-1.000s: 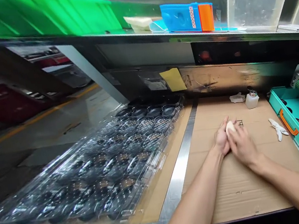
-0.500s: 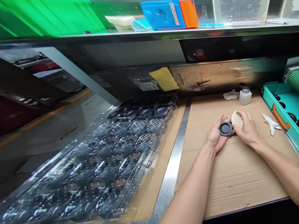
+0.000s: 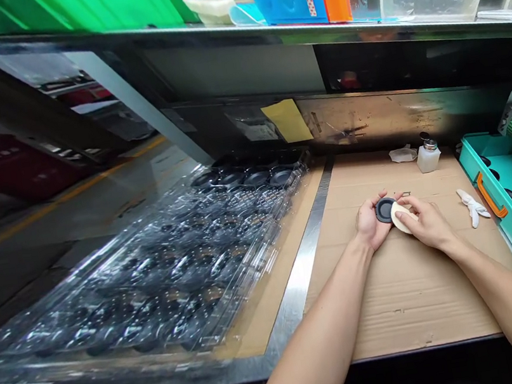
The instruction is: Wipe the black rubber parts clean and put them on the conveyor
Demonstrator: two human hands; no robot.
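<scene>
My left hand [image 3: 370, 223] holds a black round rubber disc [image 3: 385, 210] with a raised rim, tilted up on its fingers. My right hand [image 3: 427, 223] grips a cream-coloured sponge pad [image 3: 401, 219] under its fingers. The pad presses against the disc's right side and hides part of it. Both hands sit close together above a sheet of corrugated cardboard [image 3: 411, 297], near its middle.
Left of the cardboard, a steel strip [image 3: 301, 268] borders stacked transparent plastic trays [image 3: 154, 284] of black round parts. A plastic bottle [image 3: 428, 156] and white cloth [image 3: 472, 207] lie on the cardboard. A teal bin [image 3: 511, 224] holding black parts stands right.
The sponge pad has moved left from beside the disc onto its right side. My hands have drawn closer together, and the view has tipped slightly.
</scene>
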